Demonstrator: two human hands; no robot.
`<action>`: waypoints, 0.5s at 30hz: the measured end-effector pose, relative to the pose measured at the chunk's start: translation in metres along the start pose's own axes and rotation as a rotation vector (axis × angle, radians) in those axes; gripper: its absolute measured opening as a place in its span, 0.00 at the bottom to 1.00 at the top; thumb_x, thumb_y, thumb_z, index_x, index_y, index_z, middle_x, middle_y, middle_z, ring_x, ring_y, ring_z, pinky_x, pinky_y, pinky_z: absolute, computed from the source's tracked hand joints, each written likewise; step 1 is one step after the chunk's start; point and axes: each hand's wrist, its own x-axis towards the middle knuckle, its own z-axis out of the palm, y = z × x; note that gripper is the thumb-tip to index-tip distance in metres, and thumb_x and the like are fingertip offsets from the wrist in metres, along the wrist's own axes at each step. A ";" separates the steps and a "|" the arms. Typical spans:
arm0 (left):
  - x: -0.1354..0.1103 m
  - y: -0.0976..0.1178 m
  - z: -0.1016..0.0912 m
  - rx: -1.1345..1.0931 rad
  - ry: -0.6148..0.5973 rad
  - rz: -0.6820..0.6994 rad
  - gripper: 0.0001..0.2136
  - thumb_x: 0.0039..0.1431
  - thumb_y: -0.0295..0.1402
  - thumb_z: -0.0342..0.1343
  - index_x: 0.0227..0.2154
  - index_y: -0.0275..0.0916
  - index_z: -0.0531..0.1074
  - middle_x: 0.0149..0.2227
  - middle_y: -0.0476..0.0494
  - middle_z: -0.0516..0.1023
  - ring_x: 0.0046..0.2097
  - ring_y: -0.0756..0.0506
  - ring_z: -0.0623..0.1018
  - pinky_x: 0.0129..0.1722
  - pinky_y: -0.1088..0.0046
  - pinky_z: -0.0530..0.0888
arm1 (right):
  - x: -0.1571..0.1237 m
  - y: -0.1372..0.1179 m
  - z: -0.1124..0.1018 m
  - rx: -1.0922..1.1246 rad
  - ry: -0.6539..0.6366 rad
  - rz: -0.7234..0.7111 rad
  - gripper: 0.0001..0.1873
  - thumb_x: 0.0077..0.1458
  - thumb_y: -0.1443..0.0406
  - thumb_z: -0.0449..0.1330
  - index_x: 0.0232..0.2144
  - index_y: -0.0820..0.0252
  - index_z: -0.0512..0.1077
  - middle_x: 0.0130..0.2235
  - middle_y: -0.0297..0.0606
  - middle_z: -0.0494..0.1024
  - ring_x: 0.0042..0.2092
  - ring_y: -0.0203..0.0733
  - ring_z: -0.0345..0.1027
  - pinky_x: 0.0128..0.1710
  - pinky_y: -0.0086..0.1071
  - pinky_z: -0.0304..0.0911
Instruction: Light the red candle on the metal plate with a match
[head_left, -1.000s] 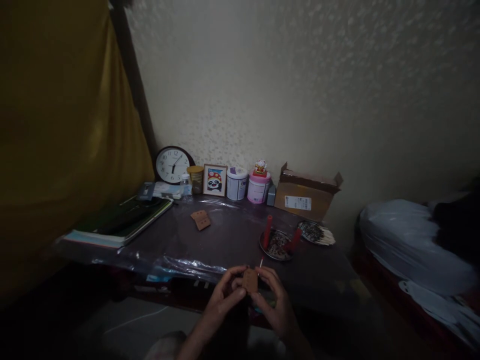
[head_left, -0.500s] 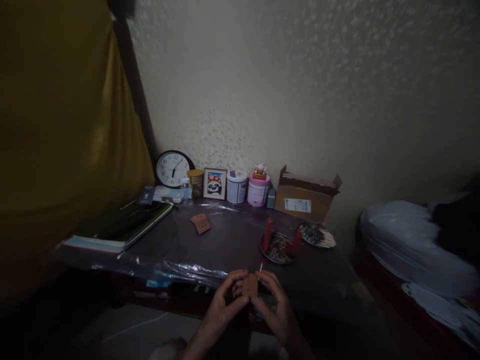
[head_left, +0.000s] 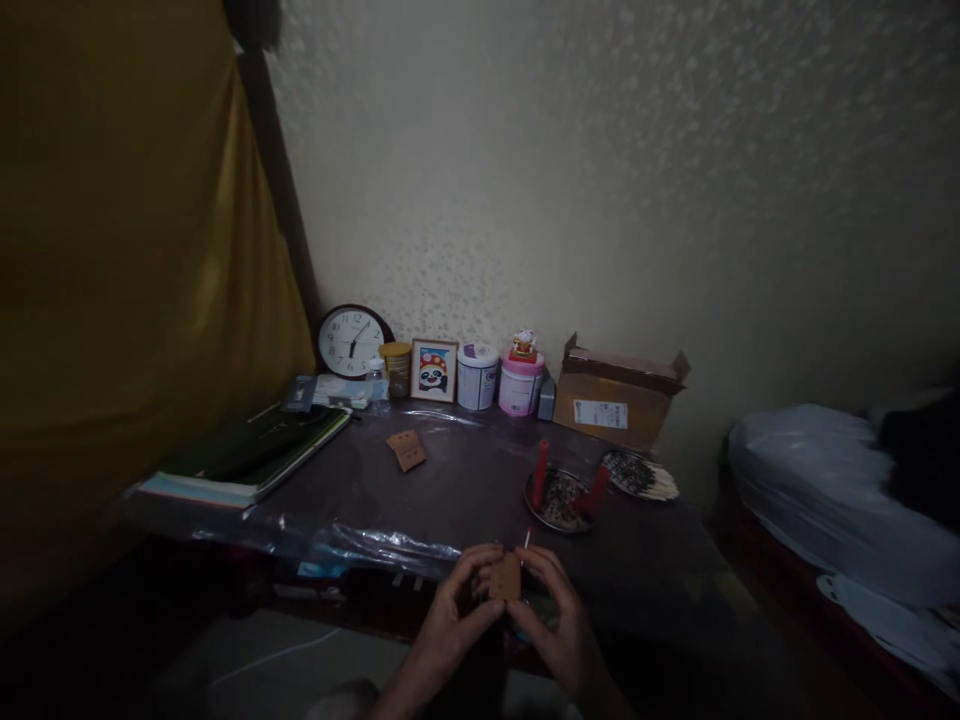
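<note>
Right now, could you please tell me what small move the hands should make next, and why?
Probably steady the card with the left hand and ease the stick along: both hands pinch the card, and the stick rises by the right hand.

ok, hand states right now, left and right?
Left hand: closed, pinching the small brown card at its left edge.
Right hand: closed, pinching the same card at its right edge.

Glossy plastic sheet (head_left: 390, 545) over the table (head_left: 465, 480) — matt cardboard box (head_left: 619, 405) — rough wall (head_left: 600, 200)
</note>
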 end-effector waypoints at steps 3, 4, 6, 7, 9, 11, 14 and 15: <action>0.001 0.000 0.000 -0.001 0.002 0.001 0.17 0.50 0.32 0.58 0.45 0.45 0.69 0.50 0.42 0.66 0.52 0.39 0.68 0.51 0.64 0.65 | 0.000 0.002 0.000 -0.005 0.001 0.002 0.20 0.49 0.63 0.60 0.47 0.55 0.67 0.48 0.40 0.69 0.50 0.44 0.64 0.50 0.34 0.63; 0.001 0.000 0.000 -0.002 0.003 -0.002 0.17 0.50 0.32 0.58 0.45 0.45 0.69 0.50 0.42 0.66 0.52 0.39 0.69 0.51 0.64 0.65 | 0.000 0.003 0.000 -0.004 -0.005 0.003 0.20 0.50 0.63 0.60 0.47 0.55 0.67 0.48 0.40 0.69 0.50 0.44 0.64 0.50 0.34 0.62; 0.001 0.000 0.001 -0.008 0.008 -0.005 0.17 0.50 0.32 0.59 0.44 0.44 0.70 0.50 0.42 0.67 0.51 0.39 0.69 0.51 0.64 0.65 | 0.000 0.003 0.000 -0.001 -0.009 0.004 0.19 0.50 0.63 0.60 0.46 0.55 0.67 0.48 0.40 0.69 0.50 0.44 0.65 0.50 0.34 0.63; 0.000 0.000 0.001 -0.012 0.011 -0.007 0.17 0.49 0.32 0.59 0.44 0.44 0.70 0.50 0.42 0.67 0.51 0.39 0.69 0.51 0.63 0.65 | 0.000 0.003 0.000 -0.001 -0.008 0.009 0.19 0.50 0.63 0.60 0.46 0.55 0.67 0.48 0.40 0.69 0.50 0.44 0.65 0.50 0.34 0.63; 0.000 0.000 0.001 -0.016 0.019 -0.004 0.17 0.49 0.33 0.59 0.44 0.44 0.70 0.50 0.41 0.67 0.52 0.38 0.68 0.52 0.63 0.65 | 0.000 0.002 0.000 -0.002 0.007 0.022 0.19 0.49 0.63 0.60 0.46 0.55 0.68 0.47 0.40 0.70 0.49 0.45 0.65 0.49 0.34 0.63; 0.000 0.000 0.001 -0.011 0.030 -0.003 0.17 0.49 0.33 0.59 0.44 0.44 0.71 0.50 0.41 0.67 0.53 0.38 0.68 0.52 0.63 0.64 | 0.001 0.000 0.001 -0.004 0.018 0.036 0.19 0.48 0.64 0.60 0.45 0.55 0.68 0.47 0.40 0.70 0.49 0.45 0.65 0.49 0.35 0.63; -0.001 0.001 0.001 -0.016 0.040 -0.008 0.17 0.49 0.33 0.59 0.44 0.44 0.71 0.50 0.41 0.67 0.53 0.38 0.67 0.52 0.63 0.64 | 0.001 -0.002 0.000 -0.002 0.013 0.048 0.19 0.48 0.64 0.60 0.45 0.55 0.68 0.47 0.40 0.70 0.49 0.45 0.66 0.49 0.35 0.63; -0.001 0.001 0.001 -0.023 0.036 -0.008 0.17 0.49 0.33 0.59 0.44 0.44 0.70 0.50 0.41 0.67 0.53 0.38 0.67 0.52 0.63 0.64 | 0.001 -0.002 0.000 0.002 0.006 0.046 0.19 0.48 0.63 0.60 0.45 0.55 0.68 0.47 0.40 0.70 0.49 0.45 0.66 0.49 0.35 0.63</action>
